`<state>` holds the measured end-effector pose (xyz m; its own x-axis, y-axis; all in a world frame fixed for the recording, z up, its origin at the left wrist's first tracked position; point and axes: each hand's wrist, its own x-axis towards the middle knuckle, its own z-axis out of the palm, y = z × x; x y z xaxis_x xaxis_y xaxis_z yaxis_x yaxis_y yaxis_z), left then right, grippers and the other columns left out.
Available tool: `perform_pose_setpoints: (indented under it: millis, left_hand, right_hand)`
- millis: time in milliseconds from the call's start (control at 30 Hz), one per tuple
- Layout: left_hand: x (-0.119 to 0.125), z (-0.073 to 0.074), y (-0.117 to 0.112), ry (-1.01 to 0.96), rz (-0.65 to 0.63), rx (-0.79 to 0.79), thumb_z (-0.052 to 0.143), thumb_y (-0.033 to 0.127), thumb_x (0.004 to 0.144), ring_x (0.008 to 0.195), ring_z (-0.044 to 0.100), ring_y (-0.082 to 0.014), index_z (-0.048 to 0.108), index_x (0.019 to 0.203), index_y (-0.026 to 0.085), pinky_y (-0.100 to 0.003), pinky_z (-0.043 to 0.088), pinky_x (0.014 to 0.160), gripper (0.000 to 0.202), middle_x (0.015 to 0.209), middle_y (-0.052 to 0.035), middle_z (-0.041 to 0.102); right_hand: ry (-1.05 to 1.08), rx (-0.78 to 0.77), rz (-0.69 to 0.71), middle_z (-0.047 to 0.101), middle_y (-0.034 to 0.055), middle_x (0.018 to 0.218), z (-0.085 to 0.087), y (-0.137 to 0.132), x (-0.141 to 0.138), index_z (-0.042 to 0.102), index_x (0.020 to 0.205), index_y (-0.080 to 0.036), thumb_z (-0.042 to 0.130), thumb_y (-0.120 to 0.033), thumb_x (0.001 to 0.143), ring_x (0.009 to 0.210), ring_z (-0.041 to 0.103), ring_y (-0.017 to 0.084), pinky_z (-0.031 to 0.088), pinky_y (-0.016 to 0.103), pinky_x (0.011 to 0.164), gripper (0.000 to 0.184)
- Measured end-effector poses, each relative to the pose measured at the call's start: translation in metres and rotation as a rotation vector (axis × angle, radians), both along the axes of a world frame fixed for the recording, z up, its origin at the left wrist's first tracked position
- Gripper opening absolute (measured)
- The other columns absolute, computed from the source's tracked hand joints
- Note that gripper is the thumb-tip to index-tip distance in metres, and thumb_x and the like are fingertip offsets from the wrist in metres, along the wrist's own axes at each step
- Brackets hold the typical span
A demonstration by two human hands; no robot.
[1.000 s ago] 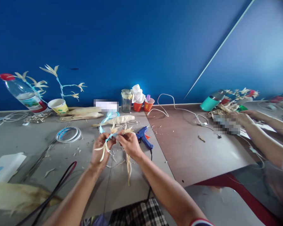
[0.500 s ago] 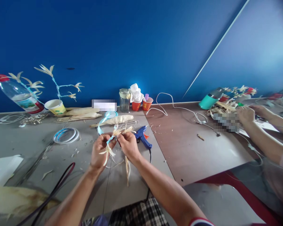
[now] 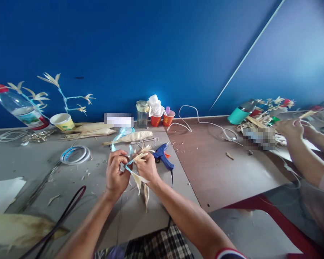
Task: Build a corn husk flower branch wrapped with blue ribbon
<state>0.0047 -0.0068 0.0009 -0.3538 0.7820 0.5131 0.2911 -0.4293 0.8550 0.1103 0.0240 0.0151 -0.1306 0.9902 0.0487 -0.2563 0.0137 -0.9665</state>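
Note:
My left hand (image 3: 117, 172) and my right hand (image 3: 147, 166) are closed together above the grey table (image 3: 37, 169), both pinching a small stem of corn-husk flowers (image 3: 139, 157) wrapped with light blue ribbon (image 3: 127, 165). Pale husk petals stick out above and below my fingers. The ribbon trails back to a spool (image 3: 127, 131) behind my hands. A blue glue gun (image 3: 164, 157) lies just right of my right hand.
Ribbon rolls (image 3: 75, 154), corn husks (image 3: 133, 137), a yellow cup with a husk-flower branch (image 3: 61, 121), a plastic bottle (image 3: 18, 107), a jar (image 3: 142, 113) and red cups (image 3: 164, 118) stand behind. Another person's arms (image 3: 299, 144) work at the right, by a teal flask (image 3: 240, 112).
My left hand has turned over the stem and the lower husk flower swung from the left of my hands to below the right hand. The other person's hand lifted.

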Motion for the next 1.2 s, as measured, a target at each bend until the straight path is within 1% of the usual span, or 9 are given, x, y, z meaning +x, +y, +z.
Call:
perform_pose_setpoints:
  millis: [200,333,533,633,700,767,967,1067,1200]
  left_hand:
    - [-0.001,-0.002,-0.002,0.043,-0.053,-0.048,0.074,0.011,0.056,0.083,0.057,-0.0209,0.058,0.061,0.024,-0.031,0.043,0.082,0.021,0.083,-0.0038,0.066]
    - [0.002,-0.002,-0.002,-0.034,-0.038,-0.073,0.072,0.01,0.057,0.078,0.059,-0.0177,0.056,0.063,0.023,-0.029,0.043,0.079,0.021,0.079,-0.0014,0.066]
    - [0.002,0.002,0.003,-0.498,-0.091,-0.177,0.075,0.018,0.061,0.067,0.056,-0.0114,0.053,0.068,0.02,-0.024,0.044,0.069,0.024,0.072,0.0026,0.062]
    - [0.001,0.006,0.005,-0.728,-0.185,-0.244,0.077,0.019,0.06,0.066,0.057,-0.0106,0.054,0.069,0.018,-0.026,0.045,0.07,0.024,0.072,0.0024,0.063]
    - [0.001,0.008,0.005,-0.823,-0.236,-0.273,0.078,0.017,0.059,0.064,0.059,-0.0106,0.056,0.069,0.017,-0.027,0.047,0.07,0.024,0.075,0.0014,0.064]
    - [0.001,0.007,0.004,-0.882,-0.275,-0.279,0.078,0.014,0.059,0.064,0.06,-0.0109,0.059,0.07,0.017,-0.029,0.048,0.071,0.023,0.075,0.001,0.066]
    - [-0.001,0.006,0.004,-0.9,-0.331,-0.269,0.076,0.013,0.06,0.07,0.061,-0.0123,0.06,0.07,0.018,-0.028,0.05,0.073,0.02,0.077,0.0004,0.066]
    - [0.0,0.008,0.004,-0.852,-0.322,-0.278,0.077,0.013,0.059,0.068,0.06,-0.01,0.057,0.069,0.018,-0.025,0.048,0.07,0.023,0.077,0.0018,0.064]
    - [0.001,0.008,0.005,-0.739,-0.275,-0.265,0.077,0.012,0.058,0.067,0.058,-0.0096,0.054,0.067,0.019,-0.023,0.046,0.068,0.026,0.079,0.0025,0.065]
  right_hand:
    - [-0.086,-0.022,-0.062,0.028,-0.0067,0.048,0.004,-0.003,0.001,0.03,0.05,-0.021,0.058,-0.027,0.068,0.048,0.025,0.007,0.019,0.022,0.043,0.033]
    - [0.008,-0.023,-0.029,0.033,-0.0065,0.05,0.001,-0.003,0.0,0.031,0.053,-0.021,0.062,-0.032,0.067,0.049,0.029,0.007,0.023,0.022,0.045,0.035]
    - [-0.028,0.043,0.015,0.043,-0.0047,0.053,0.002,-0.003,0.007,0.048,0.06,-0.018,0.06,-0.036,0.073,0.051,0.035,0.008,0.03,0.022,0.049,0.025]
    - [0.03,0.125,0.013,0.049,-0.0025,0.07,0.002,0.0,0.012,0.056,0.08,-0.018,0.06,-0.029,0.073,0.057,0.04,0.009,0.035,0.021,0.054,0.013]
    - [0.006,0.225,0.022,0.051,0.0006,0.087,0.001,0.003,0.014,0.059,0.097,-0.021,0.06,-0.023,0.072,0.063,0.043,0.009,0.038,0.022,0.058,0.025]
    - [-0.081,0.321,0.055,0.05,0.0038,0.099,-0.001,0.007,0.015,0.062,0.102,-0.023,0.061,-0.021,0.072,0.071,0.046,0.011,0.04,0.023,0.062,0.029]
    - [-0.22,0.339,0.037,0.051,0.0024,0.084,-0.001,0.01,0.018,0.064,0.076,-0.019,0.063,-0.026,0.074,0.073,0.048,0.014,0.041,0.025,0.066,0.008]
    - [-0.246,0.301,0.031,0.05,0.0005,0.075,0.002,0.008,0.02,0.06,0.068,-0.018,0.062,-0.027,0.073,0.068,0.047,0.012,0.038,0.024,0.061,0.011]
    - [-0.138,0.117,0.164,0.044,-0.003,0.054,0.006,0.008,0.018,0.051,0.054,-0.017,0.056,-0.032,0.076,0.054,0.04,0.009,0.032,0.023,0.053,0.027]
